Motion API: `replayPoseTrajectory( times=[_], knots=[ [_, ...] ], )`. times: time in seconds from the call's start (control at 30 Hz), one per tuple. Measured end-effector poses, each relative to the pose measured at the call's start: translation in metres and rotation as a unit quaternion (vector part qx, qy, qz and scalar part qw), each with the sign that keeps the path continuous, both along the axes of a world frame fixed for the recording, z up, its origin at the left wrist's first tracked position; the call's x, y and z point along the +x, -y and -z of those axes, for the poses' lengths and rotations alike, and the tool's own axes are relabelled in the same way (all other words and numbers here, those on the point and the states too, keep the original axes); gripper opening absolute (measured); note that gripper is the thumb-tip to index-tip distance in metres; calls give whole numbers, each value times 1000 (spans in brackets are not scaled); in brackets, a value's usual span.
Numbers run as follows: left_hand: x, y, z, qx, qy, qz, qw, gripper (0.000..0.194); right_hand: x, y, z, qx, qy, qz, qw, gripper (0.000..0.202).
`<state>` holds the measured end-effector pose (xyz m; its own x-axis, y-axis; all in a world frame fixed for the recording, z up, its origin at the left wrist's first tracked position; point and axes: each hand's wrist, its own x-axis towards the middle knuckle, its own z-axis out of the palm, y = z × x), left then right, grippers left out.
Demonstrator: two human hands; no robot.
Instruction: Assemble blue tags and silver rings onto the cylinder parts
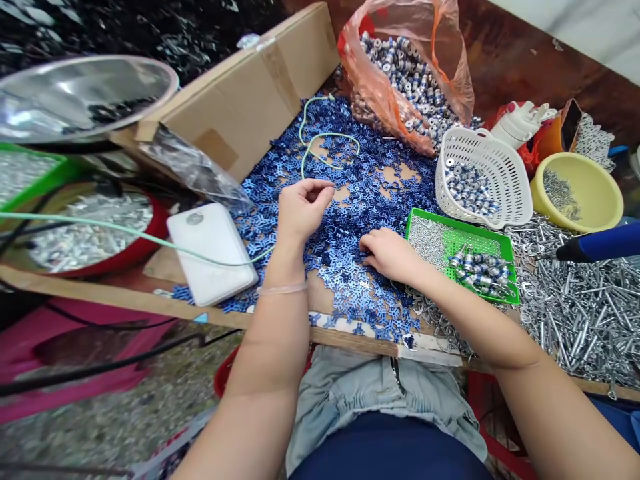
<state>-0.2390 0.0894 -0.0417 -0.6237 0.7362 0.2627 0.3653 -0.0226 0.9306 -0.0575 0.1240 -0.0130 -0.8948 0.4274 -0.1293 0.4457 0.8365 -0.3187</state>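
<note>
- While the left hand (303, 208) hovers, fingers curled as if pinching something too small to tell, the right hand (389, 253) presses into the blue pieces (360, 200).
- A careless sweep could push pieces off the table edge (350, 337).

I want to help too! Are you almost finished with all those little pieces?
Not nearly. Done: some finished silver-and-blue pieces lie in the green tray. In hand: the left hand is closed above the blue pieces, and the right hand picks among them. Left: most of that heap, plus the silver pins.
</note>
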Motion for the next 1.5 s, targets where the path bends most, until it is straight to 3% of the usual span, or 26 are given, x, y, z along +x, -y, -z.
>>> replayPoseTrajectory(
  times=[0.1, 0.17, 0.27, 0.33, 0.43, 0.53, 0.67, 0.8, 1.0, 1.3, 1.5],
  knots=[
    [5, 2, -4, 7, 12, 41, 999, 17, 2, -4, -2, -18, -15, 9, 1000, 6],
    [12, 4, -10, -2, 32, 144, 989, 19, 9, -6, -9, -38, -54, 43, 997, 8],
    [28, 10, -19, -43, 64, 345, 935, 24, 23, -8, -22, -121, -177, 139, 967, 10],
    [38, 12, -23, -42, 82, 398, 913, 28, 32, -6, -27, -183, -254, 189, 931, 11],
    [50, 12, -22, 16, 62, 351, 934, 26, 38, -2, -26, -243, -314, 227, 889, 14],
    [56, 10, -18, 73, -37, 293, 953, 20, 39, 0, -21, -289, -349, 249, 856, 15],
    [56, 7, -12, 115, -129, 265, 949, 14, 37, -1, -17, -318, -378, 269, 827, 14],
    [55, 8, -12, 119, -134, 253, 951, 12, 34, -2, -17, -352, -391, 286, 801, 14],
    [57, 10, -12, 106, -115, 249, 956, 24, 31, 0, -18, -324, -413, 279, 804, 10],
    [55, 6, -9, 126, -158, 236, 950, 18, 27, -1, -14, -307, -409, 263, 818, 9],
    [57, 6, -7, 111, -203, 218, 948, 14, 24, -6, -10, -352, -399, 297, 793, 8]
  ],
)
